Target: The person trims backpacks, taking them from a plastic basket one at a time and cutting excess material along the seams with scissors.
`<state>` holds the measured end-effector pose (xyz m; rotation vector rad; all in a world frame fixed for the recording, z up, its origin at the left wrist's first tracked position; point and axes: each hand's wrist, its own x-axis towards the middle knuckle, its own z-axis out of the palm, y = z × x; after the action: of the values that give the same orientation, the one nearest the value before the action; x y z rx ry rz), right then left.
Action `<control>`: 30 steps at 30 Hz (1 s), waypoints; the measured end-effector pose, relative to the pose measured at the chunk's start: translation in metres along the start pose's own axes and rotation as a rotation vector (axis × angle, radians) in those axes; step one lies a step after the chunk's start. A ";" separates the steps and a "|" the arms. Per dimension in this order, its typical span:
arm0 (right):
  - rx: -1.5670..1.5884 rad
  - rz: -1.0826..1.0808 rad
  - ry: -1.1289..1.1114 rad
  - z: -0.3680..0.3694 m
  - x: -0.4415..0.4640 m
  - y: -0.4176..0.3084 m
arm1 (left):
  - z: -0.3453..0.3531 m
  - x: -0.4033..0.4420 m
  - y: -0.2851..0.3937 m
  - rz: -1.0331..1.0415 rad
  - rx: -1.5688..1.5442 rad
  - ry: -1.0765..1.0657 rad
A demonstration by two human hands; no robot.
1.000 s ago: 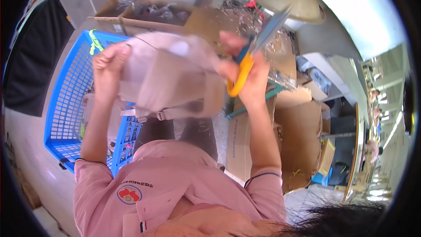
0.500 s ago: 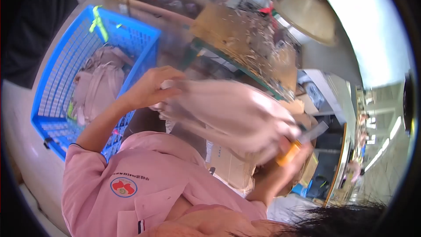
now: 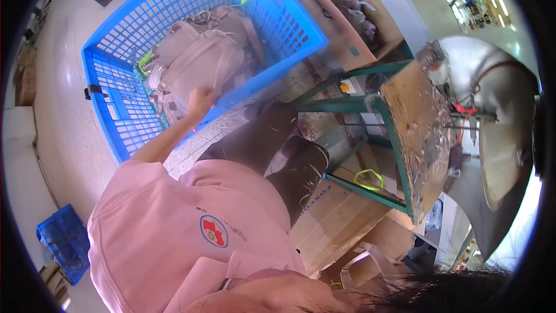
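My left hand (image 3: 201, 102) reaches over the near rim of a blue plastic basket (image 3: 284, 68). Its fingers are curled closed against the pinkish-beige fabric bag (image 3: 200, 69) on top of the pile. Several such bags with straps lie heaped in the basket, so where one stops and another starts is hard to make out. My right hand is out of view, and so is the yellow-handled cutter.
Right of my legs stands a green-framed workbench (image 3: 399, 156) with a scrap-strewn wooden top. Behind it is a large lamp-like metal shade (image 3: 501, 162). Cardboard boxes (image 3: 339, 220) sit below. A blue crate (image 3: 63, 243) is at lower left.
My left hand has gone from holding the fabric piece before me to the bags in the basket. My right hand with the cutter has left view. The view has turned toward the basket.
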<state>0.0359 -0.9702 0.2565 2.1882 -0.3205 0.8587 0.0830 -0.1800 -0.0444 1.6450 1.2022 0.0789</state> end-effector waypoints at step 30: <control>1.246 -0.111 -0.990 -0.124 -0.049 -0.402 | -0.105 0.061 0.153 0.335 -0.418 -0.198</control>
<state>0.1271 -0.6056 0.0612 3.6386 -0.0910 -0.3562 0.1535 -0.0555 0.0889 1.4273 0.6948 0.3454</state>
